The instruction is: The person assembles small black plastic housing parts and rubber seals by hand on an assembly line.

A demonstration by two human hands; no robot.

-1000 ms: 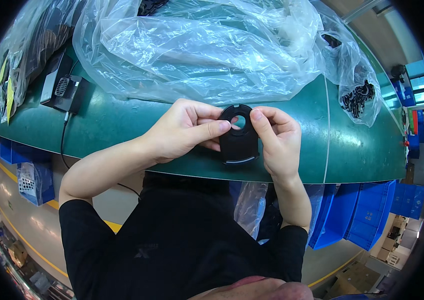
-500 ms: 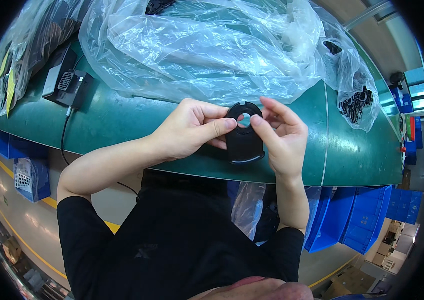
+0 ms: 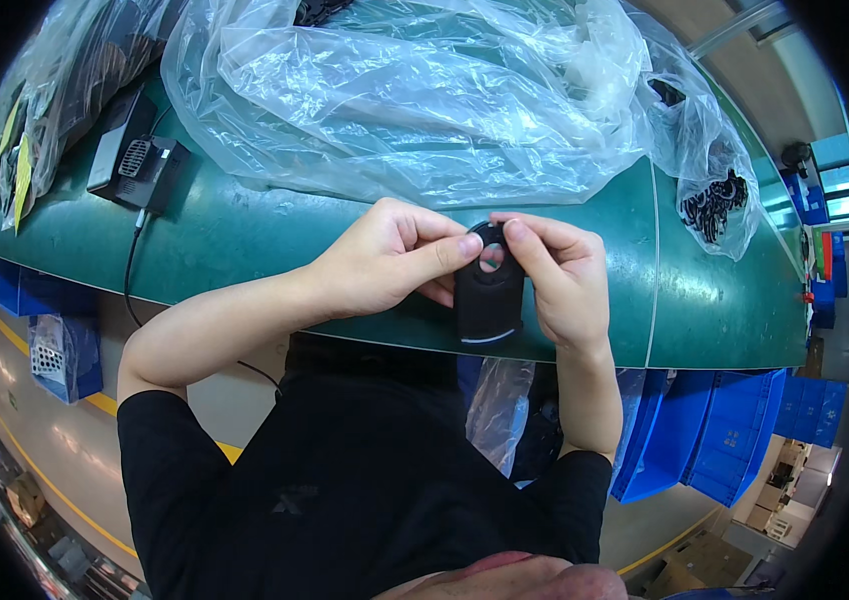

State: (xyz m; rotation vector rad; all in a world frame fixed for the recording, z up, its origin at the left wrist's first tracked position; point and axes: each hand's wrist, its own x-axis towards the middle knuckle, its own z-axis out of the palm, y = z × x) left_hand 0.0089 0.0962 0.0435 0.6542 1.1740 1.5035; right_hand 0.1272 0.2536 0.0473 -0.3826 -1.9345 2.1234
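Note:
Between both hands, over the front edge of the green table, is a flat black plastic part (image 3: 488, 304) with a round hole near its top and a pale line along its lower edge. My left hand (image 3: 407, 256) pinches its upper left side, thumb on the face and fingers behind. At the top right rim my right hand (image 3: 567, 270) grips it between thumb and forefinger. Through the hole a bit of skin shows. The fingers behind the part are mostly hidden.
Large clear plastic bags (image 3: 395, 110) cover the back of the green table (image 3: 275, 225). A black device (image 3: 135, 160) with a cable stands at the left. One bag at the right holds small black parts (image 3: 713, 208). Blue bins (image 3: 730, 435) hang below the right edge.
The black part has tilted and dropped slightly toward me. My right forefinger, raised before, has come in to the part's top rim; my left hand stays at its left side.

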